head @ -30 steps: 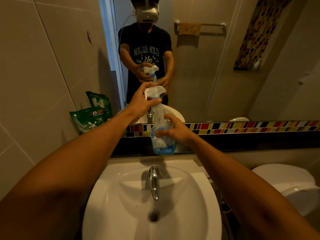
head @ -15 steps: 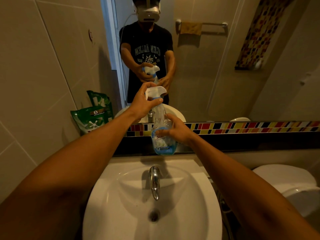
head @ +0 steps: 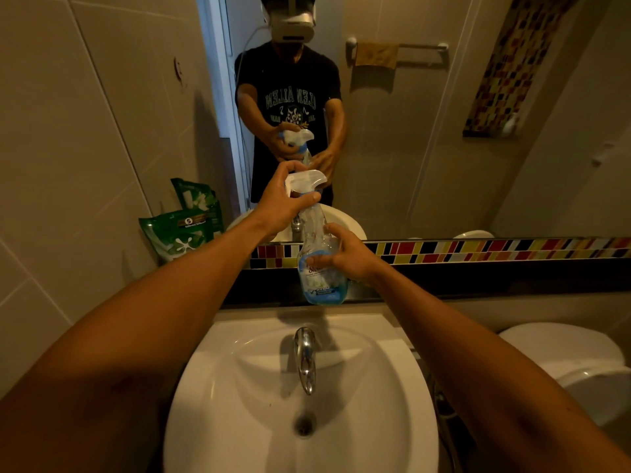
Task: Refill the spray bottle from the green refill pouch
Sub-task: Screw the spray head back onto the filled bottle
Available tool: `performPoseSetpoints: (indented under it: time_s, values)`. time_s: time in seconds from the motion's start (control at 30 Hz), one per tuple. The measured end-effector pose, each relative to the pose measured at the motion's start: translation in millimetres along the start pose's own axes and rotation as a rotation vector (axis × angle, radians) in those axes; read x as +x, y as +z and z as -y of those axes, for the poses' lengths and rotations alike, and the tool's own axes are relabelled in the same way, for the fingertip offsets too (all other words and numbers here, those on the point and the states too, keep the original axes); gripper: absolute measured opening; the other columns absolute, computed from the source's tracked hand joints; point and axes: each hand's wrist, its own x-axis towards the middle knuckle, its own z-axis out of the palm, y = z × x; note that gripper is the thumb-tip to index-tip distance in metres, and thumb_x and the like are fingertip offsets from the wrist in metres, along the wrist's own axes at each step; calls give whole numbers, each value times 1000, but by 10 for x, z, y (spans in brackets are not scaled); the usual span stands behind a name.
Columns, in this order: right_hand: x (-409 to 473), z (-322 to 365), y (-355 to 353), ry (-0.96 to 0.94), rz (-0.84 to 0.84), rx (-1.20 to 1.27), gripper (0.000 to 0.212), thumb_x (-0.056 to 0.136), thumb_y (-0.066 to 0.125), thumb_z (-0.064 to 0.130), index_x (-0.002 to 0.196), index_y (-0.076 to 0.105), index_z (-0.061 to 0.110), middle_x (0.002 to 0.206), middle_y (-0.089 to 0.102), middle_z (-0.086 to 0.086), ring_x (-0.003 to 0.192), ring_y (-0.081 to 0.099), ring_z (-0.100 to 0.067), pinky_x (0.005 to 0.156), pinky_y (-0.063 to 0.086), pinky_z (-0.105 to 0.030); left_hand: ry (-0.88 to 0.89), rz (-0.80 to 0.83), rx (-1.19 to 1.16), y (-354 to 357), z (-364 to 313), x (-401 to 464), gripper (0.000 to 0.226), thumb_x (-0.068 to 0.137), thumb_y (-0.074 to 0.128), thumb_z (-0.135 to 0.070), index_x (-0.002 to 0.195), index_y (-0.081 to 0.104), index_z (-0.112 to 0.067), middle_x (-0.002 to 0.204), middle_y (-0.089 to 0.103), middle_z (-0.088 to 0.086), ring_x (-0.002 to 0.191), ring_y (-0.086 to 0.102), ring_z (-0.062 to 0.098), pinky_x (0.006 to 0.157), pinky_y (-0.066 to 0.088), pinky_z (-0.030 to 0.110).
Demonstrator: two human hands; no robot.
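Note:
I hold a clear spray bottle [head: 319, 278] with a blue label upright above the back of the sink; a little blue liquid shows at its bottom. My left hand [head: 281, 206] grips its white trigger head [head: 304, 180]. My right hand [head: 345, 256] wraps the bottle's body from the right. The green refill pouch [head: 177, 238] leans against the tiled wall at the left, on the ledge, untouched and well left of both hands.
A white sink [head: 239, 404] with a chrome tap [head: 305, 360] lies below the bottle. A mirror [head: 409, 131] behind it reflects me and the bottle. A coloured tile strip [head: 495, 249] runs along the ledge. A white toilet [head: 573, 363] stands at the right.
The hands and the bottle stay almost in place; my left hand has shifted slightly on the trigger head.

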Motion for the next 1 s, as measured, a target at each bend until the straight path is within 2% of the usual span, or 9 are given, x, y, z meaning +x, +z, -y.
performPoseSetpoints:
  time_s: [0.1,0.2,0.27,0.33,0.47,0.57,0.7,0.83,1.0]
  values:
    - [-11,-2,-12,-5,-7,-15,57,81,86,12,129,55,20,118,72,-4,101,74,-23,79,65,-40,-40,25,6,-42,9,24,54,83,77,-8,128,50,-22,131,54,12,111,62,26,80,59,29]
    - [-22,-3,-20,-2,-13,-5,55,81,86,11,125,56,21,115,73,-1,98,75,-19,73,64,-32,-85,51,17,-93,23,55,54,84,75,-7,129,51,-26,130,55,12,112,64,29,78,58,25]
    - [-24,2,-17,7,-9,3,52,81,86,12,120,56,29,114,72,1,97,75,-18,72,64,-31,-96,52,17,-87,24,60,55,84,73,-5,129,51,-28,130,55,11,114,62,30,76,57,21]
    - [-20,11,-12,10,-6,8,52,81,86,13,119,55,32,116,72,0,99,75,-19,75,64,-34,-97,44,3,-55,16,48,56,84,73,-7,130,48,-27,130,54,10,116,60,28,74,57,20]
    - [-8,20,-3,13,-6,-7,58,81,86,14,129,55,23,118,72,-2,102,74,-22,80,65,-40,-27,31,22,-4,11,-5,62,83,79,-17,134,42,-19,130,54,9,109,63,21,81,57,26]
    - [-5,26,10,19,1,-6,61,82,85,12,133,53,19,120,71,-4,105,73,-23,83,64,-43,7,9,61,4,14,-13,59,85,76,-10,132,42,-16,127,53,8,103,63,18,76,57,23]
    - [-15,1,-3,27,1,0,61,83,84,10,135,52,17,123,70,-8,109,71,-26,88,63,-49,-48,34,37,-23,28,9,57,86,73,-3,132,44,-19,130,53,14,104,62,23,79,57,29]
    - [-29,-18,-10,32,12,16,61,83,84,11,135,51,20,123,69,-6,109,71,-25,87,63,-47,-85,40,13,-46,37,19,58,84,74,-7,131,45,-23,127,55,9,105,65,24,73,57,23]
    - [-14,2,18,15,20,21,63,83,84,13,136,51,21,121,70,-4,107,72,-22,85,64,-43,4,-22,78,9,58,-15,58,85,78,-18,130,41,-20,126,52,6,100,62,15,72,56,20]
